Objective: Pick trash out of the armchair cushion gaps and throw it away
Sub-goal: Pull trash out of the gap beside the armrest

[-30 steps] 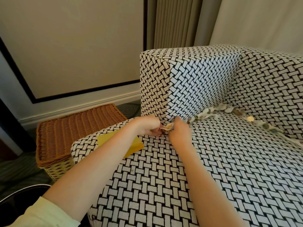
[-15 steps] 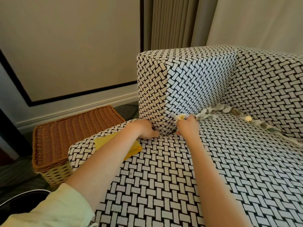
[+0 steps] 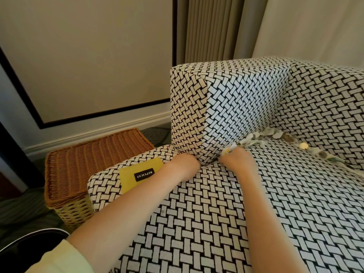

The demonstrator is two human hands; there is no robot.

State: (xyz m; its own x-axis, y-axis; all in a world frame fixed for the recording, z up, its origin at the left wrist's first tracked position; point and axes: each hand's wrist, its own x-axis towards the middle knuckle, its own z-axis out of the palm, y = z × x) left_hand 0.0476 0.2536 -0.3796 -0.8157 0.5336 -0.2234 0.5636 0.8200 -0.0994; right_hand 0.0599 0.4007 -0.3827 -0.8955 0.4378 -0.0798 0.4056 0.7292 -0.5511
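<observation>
**Now at the armrest seam: one scrap pinched, plenty left in the gap**

Right at the front corner of the armrest point(image 3: 226, 115), both hands are low on the seat cushion point(image 3: 256, 213), close but apart. The right hand point(image 3: 236, 162) has its fingers curled on a pale scrap point(image 3: 228, 150) poking out of the gap. The left hand point(image 3: 185, 164) is pressed against the armrest's base, its fingers hidden, so I cannot tell whether it grips anything.

Behind the scrap, a line of litter point(image 3: 275, 136) runs along the seam and round under the backrest.

To do this well, I'd say push the cushion down and away with the left hand to open the seam. Then draw the scrap straight along the gap, slowly, since thin paper may tear and leave a piece wedged.

A wicker basket point(image 3: 88, 160) sits just beside the chair with its lid on, and a yellow pouch point(image 3: 141, 174) lies on the cushion's corner.
</observation>
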